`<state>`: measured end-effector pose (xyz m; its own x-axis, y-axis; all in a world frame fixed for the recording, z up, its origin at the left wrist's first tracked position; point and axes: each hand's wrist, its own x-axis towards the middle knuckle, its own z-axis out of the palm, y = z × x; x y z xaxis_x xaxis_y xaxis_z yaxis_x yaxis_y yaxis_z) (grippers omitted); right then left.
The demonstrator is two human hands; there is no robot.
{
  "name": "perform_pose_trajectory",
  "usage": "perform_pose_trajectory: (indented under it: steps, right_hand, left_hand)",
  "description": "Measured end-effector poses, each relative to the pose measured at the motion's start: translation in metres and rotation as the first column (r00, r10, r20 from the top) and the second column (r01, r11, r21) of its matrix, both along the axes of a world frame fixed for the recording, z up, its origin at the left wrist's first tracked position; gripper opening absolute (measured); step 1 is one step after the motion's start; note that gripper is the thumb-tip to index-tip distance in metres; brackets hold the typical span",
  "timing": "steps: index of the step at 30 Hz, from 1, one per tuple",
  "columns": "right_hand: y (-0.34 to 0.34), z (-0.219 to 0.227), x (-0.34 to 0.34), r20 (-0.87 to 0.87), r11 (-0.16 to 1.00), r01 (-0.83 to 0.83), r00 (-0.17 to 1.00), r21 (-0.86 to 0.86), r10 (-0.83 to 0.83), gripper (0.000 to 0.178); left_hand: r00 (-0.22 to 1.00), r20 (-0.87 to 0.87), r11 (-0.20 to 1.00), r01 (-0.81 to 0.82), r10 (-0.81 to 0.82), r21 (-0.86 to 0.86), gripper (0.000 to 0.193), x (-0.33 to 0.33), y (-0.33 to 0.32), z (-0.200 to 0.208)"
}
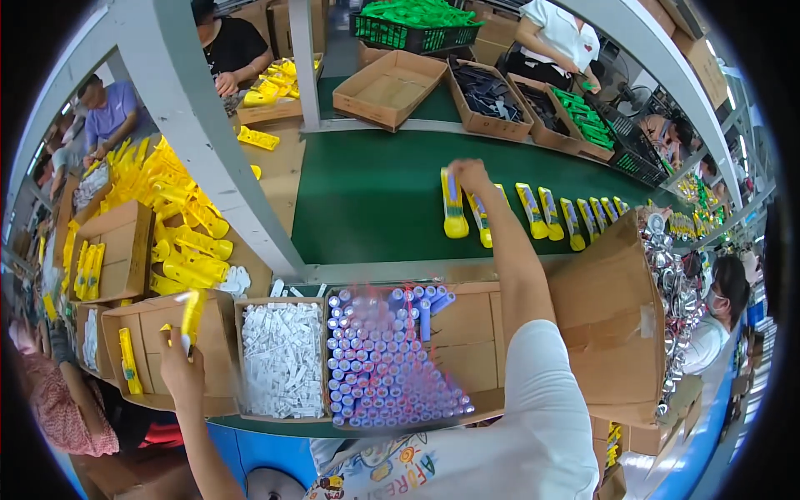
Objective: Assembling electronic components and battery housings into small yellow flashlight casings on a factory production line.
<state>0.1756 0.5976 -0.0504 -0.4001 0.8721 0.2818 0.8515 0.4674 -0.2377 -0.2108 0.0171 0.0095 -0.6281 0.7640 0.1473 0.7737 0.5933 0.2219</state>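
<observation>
My left hand (182, 371) is raised over an open cardboard box (158, 321) at the left. Its fingers are closed on a yellow plastic housing (194, 315), slightly blurred. Another yellow housing (129, 360) lies in that box. My right hand (472, 177) reaches across the green belt (367, 200), fingers pinched at the upper end of a long yellow housing with a rounded foot (454, 218). A purple strip shows inside it. To its right several similar housings (533, 210) lie in a row; my forearm partly hides one.
Nearby stand a box of small white strips (283, 358) and a box of purple cylindrical cells (358, 358). A tall cardboard box (604, 325) with shiny metal parts is at right. A grey metal post (217, 158) rises at left, beside heaped yellow housings (179, 225). Co-workers sit beyond.
</observation>
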Motion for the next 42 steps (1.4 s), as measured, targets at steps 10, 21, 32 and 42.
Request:
perform_pose_trajectory:
  steps: [10,21,32,42]
  right_hand:
    - [-0.341,0.146,-0.050,-0.169,0.357,-0.867,0.316,0.349,0.934,0.028]
    - [-0.414,0.132,-0.041,-0.623,0.540,-0.800,0.567,-0.261,0.539,0.016]
    - [-0.391,0.134,-0.047,-0.704,0.170,-0.771,0.632,-0.614,0.324,0.052]
    - [-0.405,0.113,-0.041,-0.776,0.734,-0.678,0.486,-0.044,0.403,0.025]
  left_hand:
    - [-0.417,0.719,0.788,-0.538,-0.556,0.298,0.045,0.190,0.043,0.049]
    - [0.212,0.709,0.696,-0.142,-0.673,0.704,0.053,0.242,0.037,0.025]
    - [0.161,0.762,0.777,0.060,-0.628,0.627,0.053,0.238,0.027,0.013]
    - [-0.103,0.791,0.790,-0.217,-0.602,0.573,0.065,0.241,0.029,0.019]
